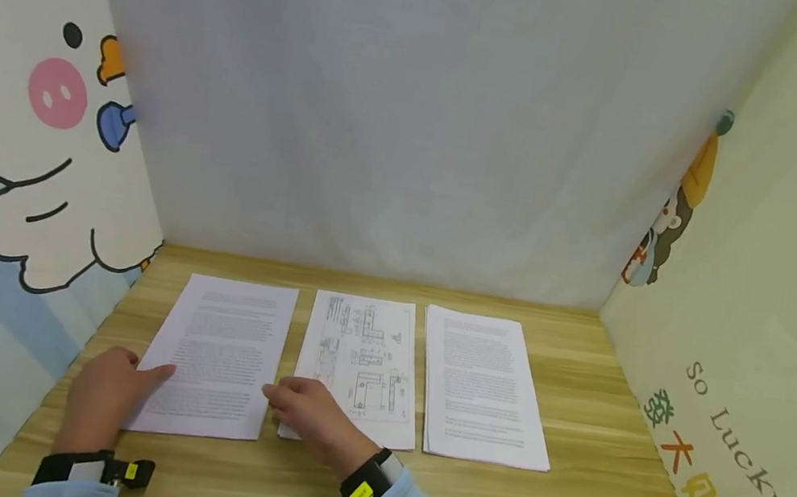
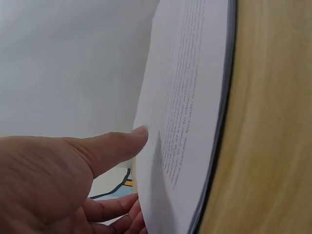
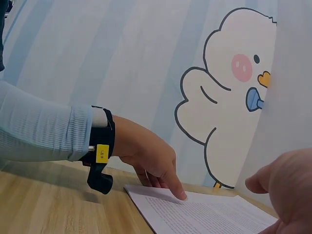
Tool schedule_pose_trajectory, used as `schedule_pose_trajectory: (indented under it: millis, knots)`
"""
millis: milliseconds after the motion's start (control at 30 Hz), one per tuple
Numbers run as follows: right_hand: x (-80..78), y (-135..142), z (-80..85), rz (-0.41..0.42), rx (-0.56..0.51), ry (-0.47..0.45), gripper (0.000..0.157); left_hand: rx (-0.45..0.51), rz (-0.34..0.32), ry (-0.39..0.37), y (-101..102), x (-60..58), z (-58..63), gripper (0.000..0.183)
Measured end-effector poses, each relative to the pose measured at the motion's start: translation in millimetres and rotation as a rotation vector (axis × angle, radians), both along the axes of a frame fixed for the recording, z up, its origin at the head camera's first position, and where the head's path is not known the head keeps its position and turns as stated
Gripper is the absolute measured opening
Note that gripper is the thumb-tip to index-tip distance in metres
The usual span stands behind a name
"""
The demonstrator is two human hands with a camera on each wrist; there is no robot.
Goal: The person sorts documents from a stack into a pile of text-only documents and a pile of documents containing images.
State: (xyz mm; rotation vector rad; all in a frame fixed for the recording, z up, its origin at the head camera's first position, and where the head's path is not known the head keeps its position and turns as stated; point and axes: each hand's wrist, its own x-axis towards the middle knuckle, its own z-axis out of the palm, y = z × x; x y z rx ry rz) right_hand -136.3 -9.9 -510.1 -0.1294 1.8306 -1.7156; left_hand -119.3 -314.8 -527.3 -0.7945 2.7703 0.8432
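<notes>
Our left grip [image 1: 105,389] pinches the left paper stack [image 1: 224,344] by one edge; our right grip [image 1: 311,413], parted, empty, is by the other

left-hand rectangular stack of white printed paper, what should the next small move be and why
Probably close the right hand on the near-right edge of the left-hand stack: the left hand grips the opposite edge, thumb on top, while the right fingertips are by that edge with thumb and finger apart; contact there is unclear.
</notes>
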Motion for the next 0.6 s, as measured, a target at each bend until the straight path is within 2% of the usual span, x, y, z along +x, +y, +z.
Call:
schedule_pose_trajectory:
  millis: [167,367,600]
  knots:
    - [0.6,-0.7,-1.4,0.01,-0.033,-0.018,0.051,-0.01,0.016,0.028,2.1,-0.4,-5.7,0.074]
    - [1.3,0.8,-1.3,0.01,-0.059,-0.036,0.058,-0.049,0.066,0.081,1.6,-2.6,-10.0,0.051]
    - [1.1,0.0,0.0,0.014,-0.058,-0.026,0.054,-0.074,0.095,0.124,3.2,-2.8,-11.1,0.045]
